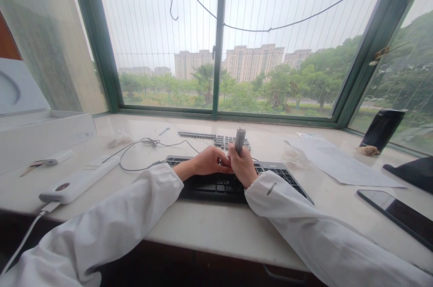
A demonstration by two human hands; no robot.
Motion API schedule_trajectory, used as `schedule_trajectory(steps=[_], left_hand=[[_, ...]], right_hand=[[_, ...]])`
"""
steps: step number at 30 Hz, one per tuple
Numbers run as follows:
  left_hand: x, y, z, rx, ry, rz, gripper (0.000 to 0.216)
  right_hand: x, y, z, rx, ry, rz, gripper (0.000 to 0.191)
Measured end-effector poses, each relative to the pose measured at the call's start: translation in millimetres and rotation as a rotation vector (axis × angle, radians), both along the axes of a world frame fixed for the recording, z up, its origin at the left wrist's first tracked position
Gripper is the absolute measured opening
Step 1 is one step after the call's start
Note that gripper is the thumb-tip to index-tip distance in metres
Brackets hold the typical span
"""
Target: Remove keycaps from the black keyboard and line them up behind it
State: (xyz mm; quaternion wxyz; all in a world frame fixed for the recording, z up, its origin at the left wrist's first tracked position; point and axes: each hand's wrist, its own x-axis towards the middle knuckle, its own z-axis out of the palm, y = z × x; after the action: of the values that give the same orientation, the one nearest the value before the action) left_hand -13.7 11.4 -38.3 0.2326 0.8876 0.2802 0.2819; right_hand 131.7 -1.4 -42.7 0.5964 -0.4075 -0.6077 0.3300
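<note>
A black keyboard (209, 184) lies on the pale windowsill counter (216, 228) in front of me. My right hand (242, 166) is closed around a slim grey cylindrical tool (239, 140), held upright over the keys. My left hand (209, 161) rests on the keyboard right beside it, fingers curled toward the spot under the tool; I cannot make out whether it pinches anything. Both arms wear white sleeves. A second strip of keys, a grey keyboard part (216, 139), lies just behind the black keyboard.
A white power bank (79, 179) with a cable (135, 156) lies at left, near a white box (43, 136). Papers (338, 160), a dark cup (382, 129) and a dark tablet (395, 212) sit at right. A large window stands behind.
</note>
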Motion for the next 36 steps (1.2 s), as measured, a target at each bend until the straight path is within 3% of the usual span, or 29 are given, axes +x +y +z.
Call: schedule_trajectory(steps=[3,8,11,19,27,36], left_hand=[[-0.3,0.7,-0.1,-0.023,0.002,0.025,0.031],[-0.6,-0.7,3.1,-0.032,0.007,0.063,0.034],[-0.8,-1.2,3.7,-0.033,0.004,0.049,0.033],[-1.0,0.8,2.4,-0.033,0.026,0.051,0.034],[-0.4,-1.6,3.3,-0.070,0.021,0.023,0.036],[2.0,-5.0,5.0,-0.065,-0.022,-0.008,0.028]], right_hand=[[-0.1,2.5,-2.0,-0.072,0.119,0.030,0.033],[0.2,7.1,0.1,-0.285,0.498,0.109,0.033],[-0.1,8.2,2.1,-0.351,0.569,0.138,0.033],[-1.3,6.3,3.6,-0.352,0.555,0.175,0.034],[-2.3,-2.1,2.0,-0.211,0.513,0.262,0.036],[-2.7,-6.0,1.4,-0.084,0.331,0.157,0.030]])
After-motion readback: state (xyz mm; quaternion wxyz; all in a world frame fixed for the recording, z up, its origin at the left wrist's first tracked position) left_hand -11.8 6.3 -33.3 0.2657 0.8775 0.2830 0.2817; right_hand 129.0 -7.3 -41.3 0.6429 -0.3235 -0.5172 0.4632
